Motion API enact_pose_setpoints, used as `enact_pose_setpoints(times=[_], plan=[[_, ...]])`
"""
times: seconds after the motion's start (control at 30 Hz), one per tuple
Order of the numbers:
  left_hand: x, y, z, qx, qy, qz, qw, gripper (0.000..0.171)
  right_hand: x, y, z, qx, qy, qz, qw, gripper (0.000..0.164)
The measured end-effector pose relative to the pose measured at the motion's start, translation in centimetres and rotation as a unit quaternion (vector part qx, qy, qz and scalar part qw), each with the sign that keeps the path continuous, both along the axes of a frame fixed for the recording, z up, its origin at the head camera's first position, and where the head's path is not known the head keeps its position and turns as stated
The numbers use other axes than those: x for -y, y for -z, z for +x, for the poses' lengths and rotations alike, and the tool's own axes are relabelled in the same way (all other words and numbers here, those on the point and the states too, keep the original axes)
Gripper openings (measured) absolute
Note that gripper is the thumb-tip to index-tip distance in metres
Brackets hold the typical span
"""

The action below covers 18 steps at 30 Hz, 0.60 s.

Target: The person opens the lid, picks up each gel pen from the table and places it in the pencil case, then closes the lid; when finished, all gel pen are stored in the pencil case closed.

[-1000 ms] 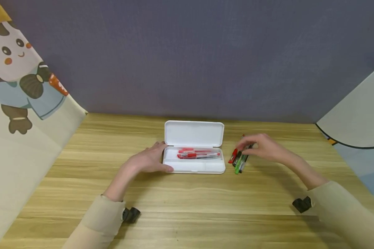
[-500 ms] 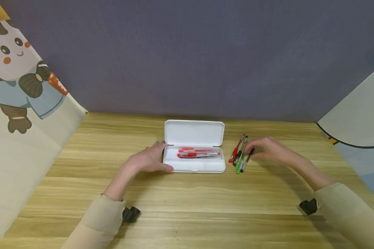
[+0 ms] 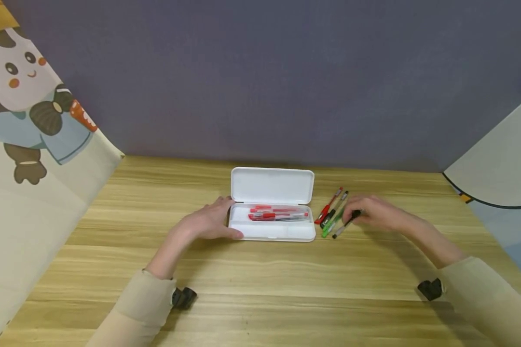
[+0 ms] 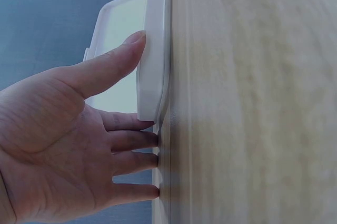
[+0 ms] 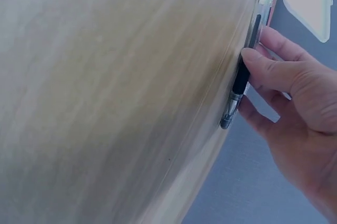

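Right wrist view: the right hand pinches a black-gripped pen, right of the open white case; an off-centre pinch could let it twist and knock the green pen beside it. Spread, fingers extended, the left hand touches the case's left end; pushing might slide it across the tabletop.

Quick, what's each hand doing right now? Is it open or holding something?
Left hand: open, thumb touching the white case.
Right hand: closed, pinching a black-gripped pen.
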<state>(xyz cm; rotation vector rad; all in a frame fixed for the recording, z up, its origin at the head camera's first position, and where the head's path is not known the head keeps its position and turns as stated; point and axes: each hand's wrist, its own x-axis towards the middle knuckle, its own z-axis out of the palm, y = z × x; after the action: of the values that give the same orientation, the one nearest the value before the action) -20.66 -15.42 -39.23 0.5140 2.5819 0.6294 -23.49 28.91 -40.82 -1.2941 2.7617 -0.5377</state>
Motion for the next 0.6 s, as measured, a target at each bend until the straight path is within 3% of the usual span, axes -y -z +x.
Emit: enact_pose_setpoints(times=[0.17,0.33,0.6], plan=[[-0.1,0.0,0.0,0.002,0.0,-0.002,1.0,0.096,-0.2,0.2,0.5,0.006,0.003,-0.033,0.999,0.034],[-0.2,0.0,0.0,0.001,0.001,-0.005,1.0,0.095,0.1,0.1,0.8,0.03,0.049,-0.079,0.995,0.029],[-0.1,0.0,0.0,0.004,-0.001,-0.007,1.0,0.095,3.6,-1.6,0.8,0.011,0.102,-0.111,0.988,0.029]])
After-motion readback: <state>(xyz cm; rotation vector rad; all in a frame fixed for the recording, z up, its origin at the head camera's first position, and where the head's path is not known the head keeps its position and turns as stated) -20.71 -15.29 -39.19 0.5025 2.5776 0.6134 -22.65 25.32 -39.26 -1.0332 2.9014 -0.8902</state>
